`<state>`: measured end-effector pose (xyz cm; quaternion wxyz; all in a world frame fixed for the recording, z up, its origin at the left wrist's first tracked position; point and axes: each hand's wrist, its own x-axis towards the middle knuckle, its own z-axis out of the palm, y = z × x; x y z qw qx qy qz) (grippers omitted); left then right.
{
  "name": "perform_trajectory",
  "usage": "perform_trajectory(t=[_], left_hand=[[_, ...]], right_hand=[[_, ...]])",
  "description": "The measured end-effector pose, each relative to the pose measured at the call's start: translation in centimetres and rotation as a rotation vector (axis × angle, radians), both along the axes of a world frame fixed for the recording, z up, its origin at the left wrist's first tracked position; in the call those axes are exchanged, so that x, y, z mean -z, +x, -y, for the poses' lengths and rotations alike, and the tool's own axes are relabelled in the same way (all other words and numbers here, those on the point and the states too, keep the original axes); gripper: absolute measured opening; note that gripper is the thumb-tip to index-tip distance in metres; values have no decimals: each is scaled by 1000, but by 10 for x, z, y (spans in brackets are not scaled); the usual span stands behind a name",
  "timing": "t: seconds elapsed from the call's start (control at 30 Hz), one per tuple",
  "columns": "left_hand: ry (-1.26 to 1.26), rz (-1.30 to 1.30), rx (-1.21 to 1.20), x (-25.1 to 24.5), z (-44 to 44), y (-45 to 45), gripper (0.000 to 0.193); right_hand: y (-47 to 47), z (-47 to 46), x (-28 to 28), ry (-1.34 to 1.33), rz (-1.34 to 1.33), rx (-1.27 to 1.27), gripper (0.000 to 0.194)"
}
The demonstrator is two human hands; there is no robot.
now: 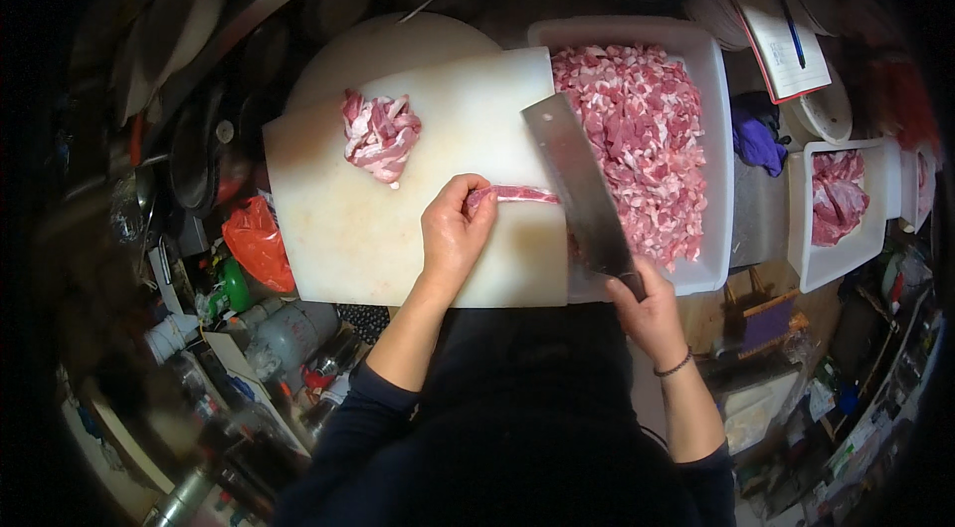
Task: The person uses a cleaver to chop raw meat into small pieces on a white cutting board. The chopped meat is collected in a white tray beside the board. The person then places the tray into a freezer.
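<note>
My left hand (456,225) grips one end of a thin strip of raw meat (522,194), which lies across the white cutting board (358,243) to the board's right edge. In my right hand (650,310) is the handle of a broad cleaver (582,184). Its blade crosses the board's right edge at the strip's far end and covers part of the heap beyond. That heap is chopped raw meat (642,131) in a white plastic tub (715,176). A small pile of meat strips (381,133) sits at the upper left of the board.
A round board (395,42) shows behind the cutting board. On the right are an open notebook (791,57) with a pen, a purple cloth (757,137) and a smaller white tub (802,228) with larger meat pieces. A red plastic bag (257,243) touches the board's left side.
</note>
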<state>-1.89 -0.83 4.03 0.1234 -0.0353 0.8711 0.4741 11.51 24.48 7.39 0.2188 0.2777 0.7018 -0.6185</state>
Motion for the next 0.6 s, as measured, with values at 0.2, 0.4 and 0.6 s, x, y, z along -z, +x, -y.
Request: perform_trajectory(t=[0.2,0.4,0.6], left_hand=[[-323,-249,73,1,19,-4,18],[-504,-637,243,2,17,-1,34],[-219,-730,448,20,-6,2,26]], right_hand=[[-2,8,15,-291,146,78,31],[7,-15,-16,135,-135,-105,30],[-7,-12,-50,522,-380,-464,32]])
